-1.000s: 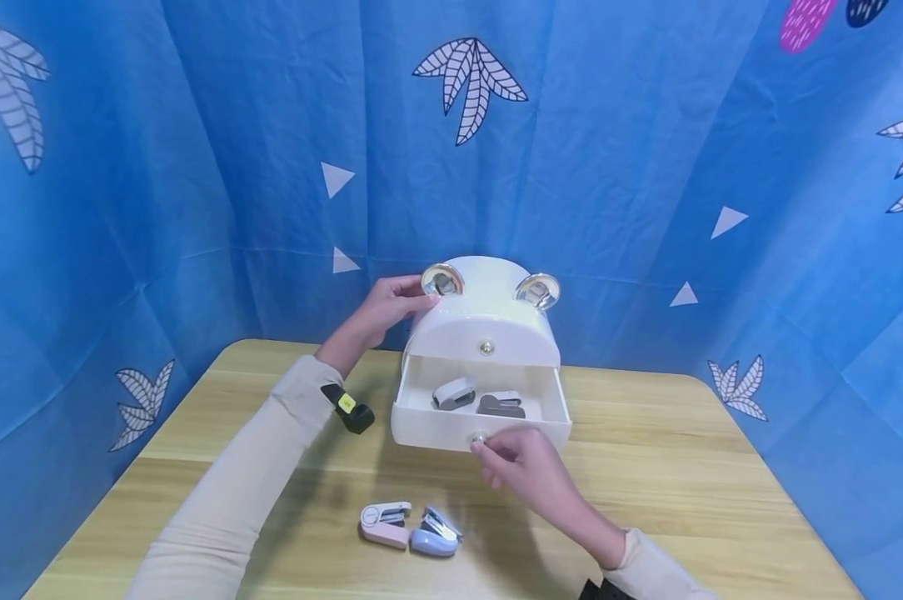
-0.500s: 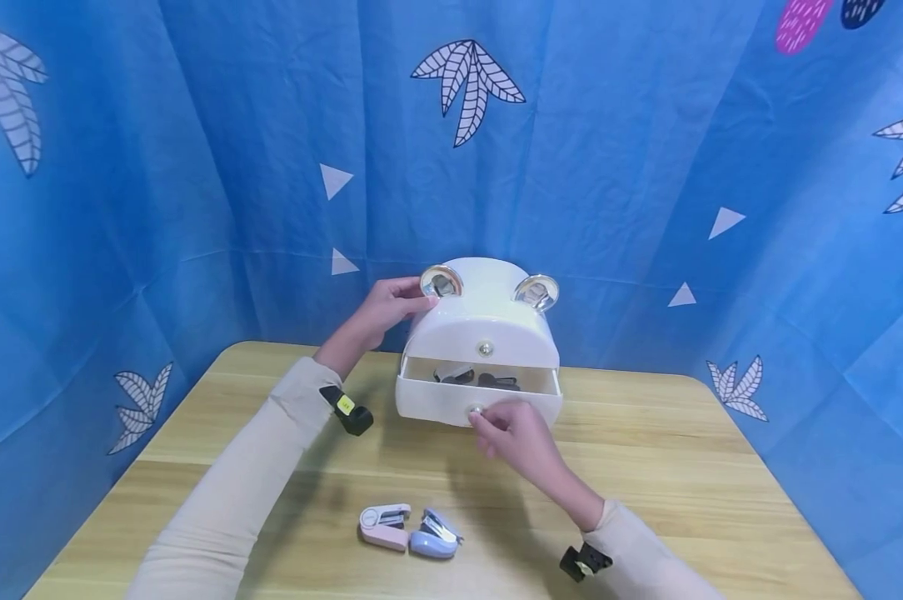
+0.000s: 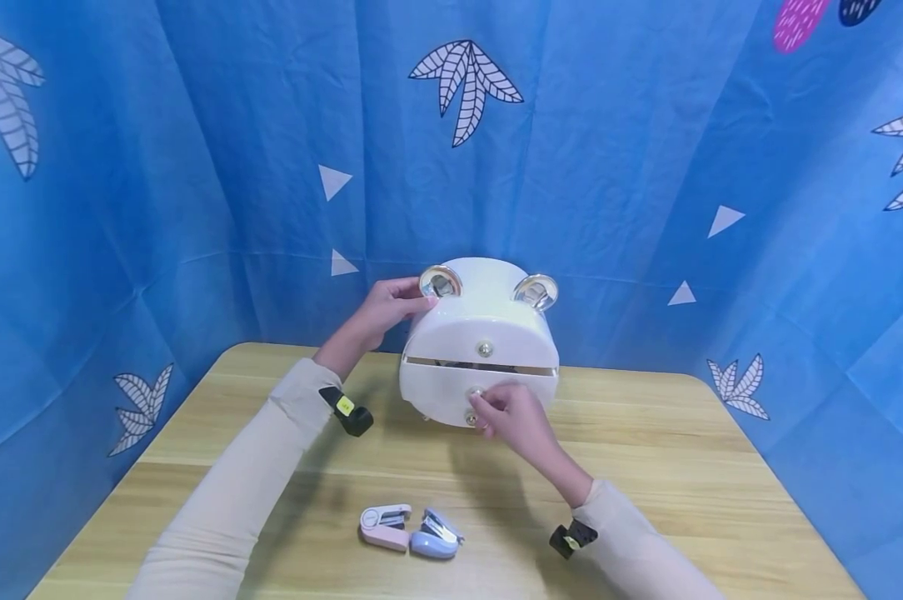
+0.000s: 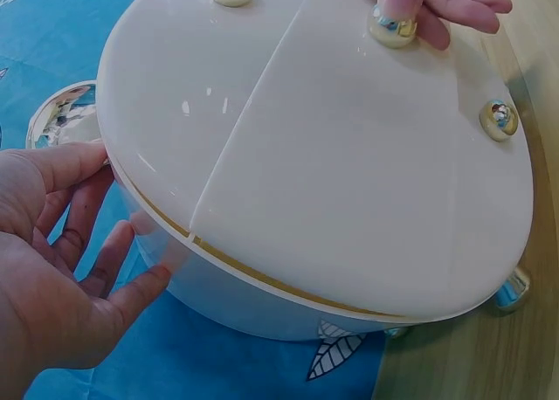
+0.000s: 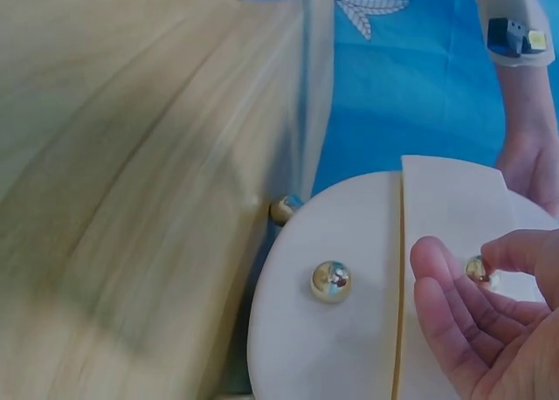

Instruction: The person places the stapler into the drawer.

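A white, round-fronted drawer box (image 3: pixel 481 325) with two shiny ear shapes stands at the back of the table. Its middle drawer (image 3: pixel 440 390) is pushed nearly in; a thin dark gap shows along its top edge. At the gold knob (image 5: pixel 477 270) of that drawer is my right hand (image 3: pixel 519 421), thumb and fingers pinching it. My left hand (image 3: pixel 384 310) rests against the box's left side beside the ear, fingers fairly straight, as the left wrist view shows. The items inside the drawer are almost fully hidden.
A pink-and-white stapler (image 3: pixel 384 529) and a blue stapler (image 3: pixel 434 537) lie side by side on the wooden table (image 3: pixel 646 467), in front of the box. A blue patterned curtain (image 3: pixel 609 167) hangs behind and at both sides.
My right hand has moved forward with the knob, sliding the middle drawer from well out to almost closed. The staplers in it have gone from sight. My left hand stays put.
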`<state>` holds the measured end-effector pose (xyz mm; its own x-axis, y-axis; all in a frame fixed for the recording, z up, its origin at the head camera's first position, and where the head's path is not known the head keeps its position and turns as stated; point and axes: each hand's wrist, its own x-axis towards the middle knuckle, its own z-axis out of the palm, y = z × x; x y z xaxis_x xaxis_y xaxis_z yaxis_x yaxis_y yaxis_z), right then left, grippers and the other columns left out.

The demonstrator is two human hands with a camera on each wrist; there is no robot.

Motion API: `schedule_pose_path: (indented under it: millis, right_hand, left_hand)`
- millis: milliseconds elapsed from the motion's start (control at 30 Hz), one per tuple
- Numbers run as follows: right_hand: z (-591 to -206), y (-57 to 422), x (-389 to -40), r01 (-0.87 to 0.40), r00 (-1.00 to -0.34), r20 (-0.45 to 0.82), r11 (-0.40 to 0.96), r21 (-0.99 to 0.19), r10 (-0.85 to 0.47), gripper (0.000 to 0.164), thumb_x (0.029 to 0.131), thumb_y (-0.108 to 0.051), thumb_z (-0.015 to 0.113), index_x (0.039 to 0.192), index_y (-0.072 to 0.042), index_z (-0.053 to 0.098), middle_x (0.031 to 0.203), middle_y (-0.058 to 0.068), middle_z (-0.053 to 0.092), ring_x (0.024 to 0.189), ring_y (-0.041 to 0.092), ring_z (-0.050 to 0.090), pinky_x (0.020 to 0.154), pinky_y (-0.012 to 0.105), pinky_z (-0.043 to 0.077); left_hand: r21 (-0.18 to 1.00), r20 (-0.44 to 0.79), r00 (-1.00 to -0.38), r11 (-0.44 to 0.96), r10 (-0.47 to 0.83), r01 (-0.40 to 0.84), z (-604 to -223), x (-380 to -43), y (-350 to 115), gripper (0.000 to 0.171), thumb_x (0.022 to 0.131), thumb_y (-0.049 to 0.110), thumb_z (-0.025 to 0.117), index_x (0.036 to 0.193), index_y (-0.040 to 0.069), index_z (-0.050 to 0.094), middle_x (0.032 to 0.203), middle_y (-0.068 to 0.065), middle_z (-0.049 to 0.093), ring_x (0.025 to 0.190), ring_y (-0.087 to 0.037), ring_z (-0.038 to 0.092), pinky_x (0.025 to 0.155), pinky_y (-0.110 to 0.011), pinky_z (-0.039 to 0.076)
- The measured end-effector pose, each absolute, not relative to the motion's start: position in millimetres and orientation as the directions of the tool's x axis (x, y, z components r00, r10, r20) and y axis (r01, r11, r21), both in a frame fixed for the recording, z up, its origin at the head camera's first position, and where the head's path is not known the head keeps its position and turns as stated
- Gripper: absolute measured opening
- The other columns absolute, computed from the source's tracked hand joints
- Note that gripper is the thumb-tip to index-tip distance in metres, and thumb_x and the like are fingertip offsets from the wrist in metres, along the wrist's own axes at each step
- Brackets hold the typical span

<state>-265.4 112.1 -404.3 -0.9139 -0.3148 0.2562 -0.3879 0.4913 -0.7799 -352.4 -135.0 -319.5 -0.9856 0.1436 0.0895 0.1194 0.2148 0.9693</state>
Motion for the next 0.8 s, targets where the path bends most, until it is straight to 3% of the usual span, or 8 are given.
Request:
schedule_pose_path:
  millis: [300, 633, 800]
  right_hand:
    - [-405.1, 110.5, -277.6, -0.348, -0.929, 0.236, 0.464, -0.814, -0.283, 0.032, 0.098, -0.023, 0.068, 0.079, 0.002, 0.075, 0.074, 0.013, 0.072, 0.054, 0.020, 0.066, 0.052, 0.030, 0.056]
    - [-403.3, 110.4, -279.4, -0.342, -0.930, 0.229, 0.450, -0.825, -0.287, 0.032, 0.098, -0.021, 0.069, 0.079, 0.003, 0.075, 0.073, 0.016, 0.073, 0.059, 0.031, 0.069, 0.050, 0.024, 0.052]
    - [-402.8, 111.7, -280.1, -0.348, -0.928, 0.227, 0.472, -0.810, -0.294, 0.031, 0.098, -0.021, 0.069, 0.079, 0.003, 0.076, 0.073, 0.014, 0.072, 0.059, 0.030, 0.069, 0.050, 0.024, 0.052]
  left_hand:
    - [0.969, 0.091, -0.986, 0.217, 0.140, 0.120, -319.9, -351.5, -135.0, 0.044, 0.097, 0.024, 0.071, 0.138, 0.010, 0.063, 0.138, -0.015, 0.064, 0.134, -0.029, 0.054, 0.116, -0.053, 0.041]
    - [0.969, 0.085, -0.986, 0.220, 0.140, 0.115, -318.9, -351.4, -136.0, 0.044, 0.097, 0.025, 0.071, 0.138, 0.012, 0.063, 0.139, -0.013, 0.064, 0.136, -0.029, 0.053, 0.117, -0.053, 0.041]
    - [0.969, 0.082, -0.986, 0.220, 0.144, 0.112, -319.2, -352.5, -136.2, 0.044, 0.097, 0.025, 0.070, 0.139, 0.011, 0.063, 0.140, -0.013, 0.063, 0.138, -0.029, 0.052, 0.117, -0.053, 0.040]
